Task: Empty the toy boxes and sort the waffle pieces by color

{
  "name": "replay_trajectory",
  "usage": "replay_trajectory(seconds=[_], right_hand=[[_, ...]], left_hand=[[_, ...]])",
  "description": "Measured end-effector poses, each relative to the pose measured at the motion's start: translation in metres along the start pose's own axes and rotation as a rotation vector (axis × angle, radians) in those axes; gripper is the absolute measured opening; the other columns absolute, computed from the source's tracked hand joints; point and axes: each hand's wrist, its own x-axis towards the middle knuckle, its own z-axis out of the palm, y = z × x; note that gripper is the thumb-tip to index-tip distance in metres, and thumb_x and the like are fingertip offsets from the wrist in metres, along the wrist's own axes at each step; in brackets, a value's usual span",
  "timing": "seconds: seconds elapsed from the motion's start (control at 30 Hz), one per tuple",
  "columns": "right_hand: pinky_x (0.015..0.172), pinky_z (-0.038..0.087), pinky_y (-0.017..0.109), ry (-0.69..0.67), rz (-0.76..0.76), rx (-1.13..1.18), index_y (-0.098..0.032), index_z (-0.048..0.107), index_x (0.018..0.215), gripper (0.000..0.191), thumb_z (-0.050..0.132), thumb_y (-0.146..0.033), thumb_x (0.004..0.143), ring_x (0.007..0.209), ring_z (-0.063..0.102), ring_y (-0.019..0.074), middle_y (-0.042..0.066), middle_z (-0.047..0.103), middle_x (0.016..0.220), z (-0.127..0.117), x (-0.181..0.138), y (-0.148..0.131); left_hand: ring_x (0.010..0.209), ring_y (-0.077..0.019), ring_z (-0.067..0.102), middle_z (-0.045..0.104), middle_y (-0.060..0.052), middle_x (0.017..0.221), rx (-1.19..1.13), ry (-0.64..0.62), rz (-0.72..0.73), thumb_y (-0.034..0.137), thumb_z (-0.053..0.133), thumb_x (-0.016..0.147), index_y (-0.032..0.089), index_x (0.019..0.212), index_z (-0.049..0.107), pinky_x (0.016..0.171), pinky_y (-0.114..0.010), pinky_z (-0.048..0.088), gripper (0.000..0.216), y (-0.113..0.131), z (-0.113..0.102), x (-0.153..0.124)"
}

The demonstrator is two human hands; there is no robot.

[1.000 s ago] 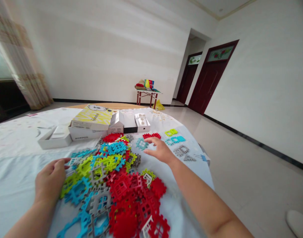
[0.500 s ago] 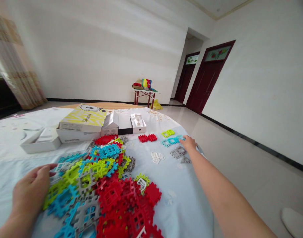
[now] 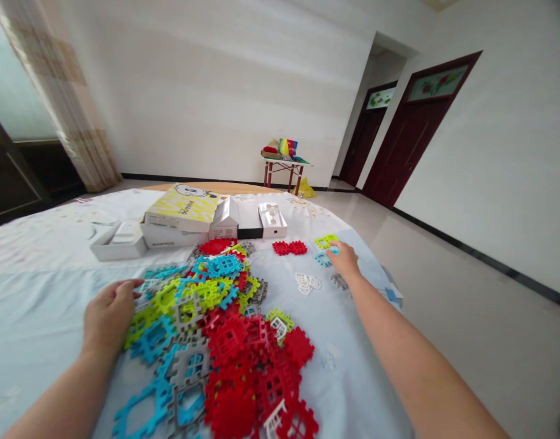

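A heap of flat, notched plastic building pieces (image 3: 232, 338) in red, blue, green and grey spreads over the tablecloth. My left hand (image 3: 107, 314) rests at the heap's left side, fingers slightly apart near a small white window piece (image 3: 150, 286); nothing shows in its grasp. Off to the right, my right hand (image 3: 344, 261) has its thumb and fingers on a blue building piece (image 3: 323, 260), which it partly covers. Just behind lies a green piece (image 3: 324, 241). Grey pieces (image 3: 338, 281) sit under the wrist, partly hidden.
Two joined red pieces (image 3: 290, 247) and white window pieces (image 3: 307, 282) lie between heap and right hand. At the back stand a yellow-and-white box (image 3: 183, 210), a white tray (image 3: 118, 249) and a small white box (image 3: 272, 221). The table's edge curves past my right arm.
The view has swung left, so things appear further right. My right hand has shifted left across the blue pieces, closer to the green one. My left hand stays beside the heap.
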Motion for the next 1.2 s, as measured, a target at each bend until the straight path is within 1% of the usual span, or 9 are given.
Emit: replay_trajectory(seconds=[0.13,0.23,0.33,0.43,0.7,0.87,0.93,1.07,1.2], right_hand=[[0.093,0.041,0.032,-0.168,-0.296,0.254,-0.020,0.063,0.102,0.026,0.056,-0.023,0.077,0.103,0.057,0.0185,0.005,0.065,0.107,0.012,-0.032,-0.052],[0.088,0.044,0.033,-0.324,-0.524,0.391,-0.018,0.065,0.100,0.027,0.060,-0.027,0.075,0.096,0.060,0.0187,0.006,0.067,0.102,0.017,-0.063,-0.089],[0.087,0.043,0.034,-0.404,-0.629,0.368,-0.018,0.066,0.098,0.030,0.063,-0.036,0.074,0.094,0.059,0.0206,0.007,0.068,0.097,0.021,-0.090,-0.115],[0.089,0.040,0.036,-0.421,-0.641,0.294,-0.020,0.067,0.097,0.035,0.064,-0.044,0.072,0.099,0.055,0.0230,0.007,0.066,0.099,0.025,-0.105,-0.127],[0.086,0.041,0.035,-0.384,-0.538,0.423,-0.019,0.065,0.088,0.028,0.072,-0.031,0.064,0.096,0.055,0.0209,0.005,0.065,0.095,0.024,-0.111,-0.131],[0.068,0.045,0.027,-0.436,-0.453,0.626,-0.017,0.062,0.084,0.019,0.066,-0.028,0.069,0.071,0.057,0.0137,0.001,0.065,0.080,0.012,-0.102,-0.122],[0.064,0.044,0.025,-0.388,-0.434,0.663,-0.016,0.061,0.082,0.015,0.063,-0.026,0.070,0.066,0.056,0.0119,0.001,0.064,0.077,0.007,-0.097,-0.118],[0.064,0.044,0.024,-0.220,-0.471,0.647,-0.017,0.060,0.084,0.012,0.059,-0.022,0.073,0.066,0.055,0.0108,0.001,0.063,0.081,0.008,-0.091,-0.110],[0.066,0.045,0.023,-0.260,-0.596,0.526,-0.018,0.061,0.083,0.014,0.055,-0.011,0.072,0.072,0.057,0.0115,0.002,0.060,0.087,0.016,-0.090,-0.100]], left_hand=[[0.070,-0.0185,0.057,0.063,-0.004,0.068,-0.015,-0.007,0.005,0.036,0.038,0.076,0.014,0.096,0.067,0.059,-0.026,0.041,0.042,0.002,-0.001,-0.002],[0.069,-0.0182,0.058,0.064,-0.004,0.068,-0.025,0.003,-0.003,0.036,0.038,0.075,0.014,0.095,0.067,0.057,-0.026,0.040,0.042,0.003,-0.001,-0.003],[0.069,-0.0183,0.058,0.064,-0.005,0.068,-0.027,0.003,-0.002,0.038,0.038,0.075,0.014,0.094,0.067,0.057,-0.026,0.040,0.042,0.002,0.000,-0.002],[0.071,-0.0187,0.058,0.065,-0.005,0.069,-0.028,-0.001,0.001,0.038,0.038,0.075,0.014,0.094,0.067,0.059,-0.026,0.040,0.042,0.002,0.000,-0.001],[0.071,-0.0186,0.059,0.064,-0.005,0.070,-0.052,-0.024,-0.004,0.037,0.039,0.076,0.014,0.096,0.067,0.059,-0.026,0.041,0.041,0.001,0.000,-0.001],[0.073,-0.0191,0.059,0.063,-0.005,0.069,-0.067,-0.024,-0.005,0.035,0.039,0.076,0.013,0.096,0.066,0.061,-0.026,0.041,0.040,0.003,0.000,-0.001],[0.073,-0.0192,0.059,0.063,-0.005,0.069,-0.069,-0.024,-0.005,0.035,0.039,0.075,0.013,0.096,0.066,0.061,-0.026,0.041,0.040,0.003,0.000,-0.001],[0.072,-0.0199,0.059,0.063,-0.005,0.066,-0.063,-0.015,-0.005,0.035,0.039,0.075,0.013,0.095,0.067,0.062,-0.027,0.042,0.040,0.004,-0.001,-0.002],[0.071,-0.0200,0.059,0.063,-0.004,0.065,-0.060,-0.005,0.001,0.034,0.040,0.074,0.013,0.094,0.067,0.063,-0.028,0.042,0.040,0.005,-0.002,-0.002]])
